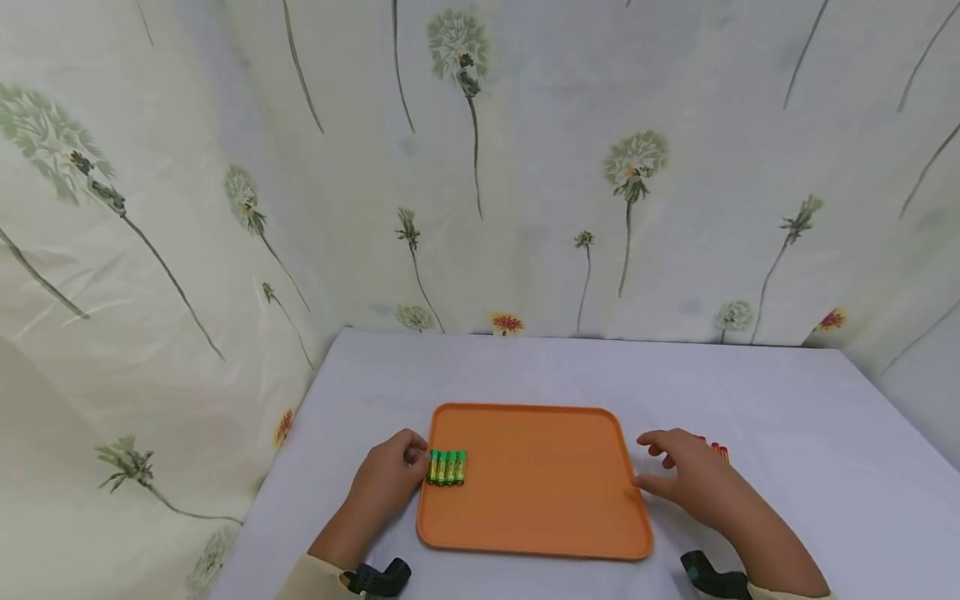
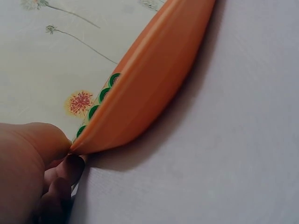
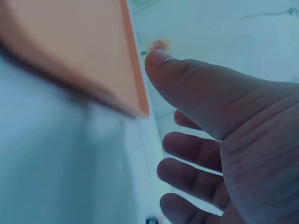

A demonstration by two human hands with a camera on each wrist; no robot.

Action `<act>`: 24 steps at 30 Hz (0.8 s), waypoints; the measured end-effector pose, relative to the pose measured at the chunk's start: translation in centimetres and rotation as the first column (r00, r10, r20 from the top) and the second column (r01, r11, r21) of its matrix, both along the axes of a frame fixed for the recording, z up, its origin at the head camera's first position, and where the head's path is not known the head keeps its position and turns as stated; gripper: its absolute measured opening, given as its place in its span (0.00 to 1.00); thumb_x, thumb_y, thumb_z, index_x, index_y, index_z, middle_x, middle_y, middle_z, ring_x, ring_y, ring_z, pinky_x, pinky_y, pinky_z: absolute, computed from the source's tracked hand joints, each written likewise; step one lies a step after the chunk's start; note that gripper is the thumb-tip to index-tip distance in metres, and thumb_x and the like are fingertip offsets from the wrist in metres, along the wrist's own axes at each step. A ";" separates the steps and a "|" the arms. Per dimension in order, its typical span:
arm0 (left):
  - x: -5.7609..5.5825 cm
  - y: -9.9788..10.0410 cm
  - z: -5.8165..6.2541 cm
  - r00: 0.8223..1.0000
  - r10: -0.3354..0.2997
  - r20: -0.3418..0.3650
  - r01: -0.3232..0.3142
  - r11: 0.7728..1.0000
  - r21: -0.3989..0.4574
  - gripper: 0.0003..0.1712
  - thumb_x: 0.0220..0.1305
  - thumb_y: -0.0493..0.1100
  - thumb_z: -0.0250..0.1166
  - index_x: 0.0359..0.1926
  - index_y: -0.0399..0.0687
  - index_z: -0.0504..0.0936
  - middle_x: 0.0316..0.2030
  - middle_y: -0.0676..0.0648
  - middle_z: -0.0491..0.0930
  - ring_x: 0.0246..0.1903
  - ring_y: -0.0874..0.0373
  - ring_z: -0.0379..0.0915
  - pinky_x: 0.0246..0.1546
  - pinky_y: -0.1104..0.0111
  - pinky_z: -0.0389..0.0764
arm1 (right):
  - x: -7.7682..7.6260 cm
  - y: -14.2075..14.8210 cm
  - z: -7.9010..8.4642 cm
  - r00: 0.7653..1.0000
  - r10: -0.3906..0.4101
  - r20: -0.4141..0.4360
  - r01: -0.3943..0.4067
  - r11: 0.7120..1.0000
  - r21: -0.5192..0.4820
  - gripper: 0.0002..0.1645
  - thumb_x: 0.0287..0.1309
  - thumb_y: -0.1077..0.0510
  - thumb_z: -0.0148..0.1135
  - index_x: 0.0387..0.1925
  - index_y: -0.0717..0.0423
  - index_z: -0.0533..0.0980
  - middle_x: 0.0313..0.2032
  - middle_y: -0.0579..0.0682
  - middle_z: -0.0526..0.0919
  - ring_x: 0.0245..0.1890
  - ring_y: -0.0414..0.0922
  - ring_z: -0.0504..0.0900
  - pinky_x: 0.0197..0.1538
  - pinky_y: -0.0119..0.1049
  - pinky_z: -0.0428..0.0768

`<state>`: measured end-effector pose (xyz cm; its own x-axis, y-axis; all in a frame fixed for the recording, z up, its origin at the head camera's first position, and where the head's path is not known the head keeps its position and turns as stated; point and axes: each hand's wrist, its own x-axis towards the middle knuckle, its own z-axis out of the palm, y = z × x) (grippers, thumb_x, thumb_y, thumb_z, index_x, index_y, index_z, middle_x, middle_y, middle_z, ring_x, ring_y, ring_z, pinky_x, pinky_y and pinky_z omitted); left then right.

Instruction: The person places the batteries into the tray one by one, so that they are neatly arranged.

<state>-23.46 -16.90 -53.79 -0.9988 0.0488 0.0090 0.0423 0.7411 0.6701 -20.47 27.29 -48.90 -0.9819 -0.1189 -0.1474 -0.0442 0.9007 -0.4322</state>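
Note:
An orange tray [image 1: 536, 492] lies on the white table. Several green and gold batteries [image 1: 447, 467] stand in a row side by side along its left rim. My left hand [image 1: 392, 468] is at that rim beside the batteries; in the left wrist view its thumb and finger [image 2: 74, 165] pinch the tray's edge [image 2: 140, 88]. By the right rim is my right hand [image 1: 692, 472], its fingers loosely spread and nothing between them. Its thumb [image 3: 187, 79] points toward the tray's edge. Red batteries [image 1: 720, 451] show behind the right hand, partly hidden by it.
White cloth covers the table [image 1: 525, 367], which reaches back to a hanging curtain [image 1: 525, 167] with dandelion prints. Black wrist-camera mounts [image 1: 382, 577] sit at both wrists, close to the tabletop.

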 end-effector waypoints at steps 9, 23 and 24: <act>-0.2 -0.3 -0.2 1.000 -0.010 -0.005 0.010 1.000 0.005 0.07 0.71 0.48 0.63 0.45 0.54 0.82 0.31 0.58 0.80 0.31 0.61 0.73 0.35 0.64 0.75 | 1.9 3.4 -0.1 0.997 -0.059 -0.047 0.061 0.997 0.041 0.41 0.55 0.35 0.76 0.60 0.57 0.77 0.41 0.49 0.79 0.40 0.46 0.75 0.38 0.41 0.75; 0.1 0.1 0.3 1.000 -0.001 0.003 0.001 1.000 0.001 0.08 0.72 0.48 0.63 0.46 0.52 0.82 0.32 0.56 0.80 0.31 0.60 0.73 0.35 0.65 0.76 | 2.4 6.2 -0.9 0.975 -0.177 0.138 0.177 0.984 0.010 0.62 0.48 0.28 0.77 0.71 0.64 0.66 0.34 0.51 0.72 0.34 0.47 0.71 0.33 0.41 0.68; 0.1 0.1 0.2 1.000 0.002 0.004 -0.002 1.000 0.001 0.08 0.72 0.48 0.63 0.46 0.52 0.82 0.32 0.56 0.80 0.31 0.60 0.73 0.35 0.65 0.76 | 2.4 6.2 -1.1 0.972 -0.179 0.153 0.180 0.984 0.006 0.63 0.47 0.27 0.77 0.72 0.63 0.66 0.34 0.51 0.72 0.34 0.47 0.71 0.33 0.41 0.68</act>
<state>-23.34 -16.81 -53.56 -0.9989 0.0473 0.0052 0.0385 0.7403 0.6712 -18.11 33.51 -49.95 -0.9533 0.0553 -0.2969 0.1849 0.8843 -0.4288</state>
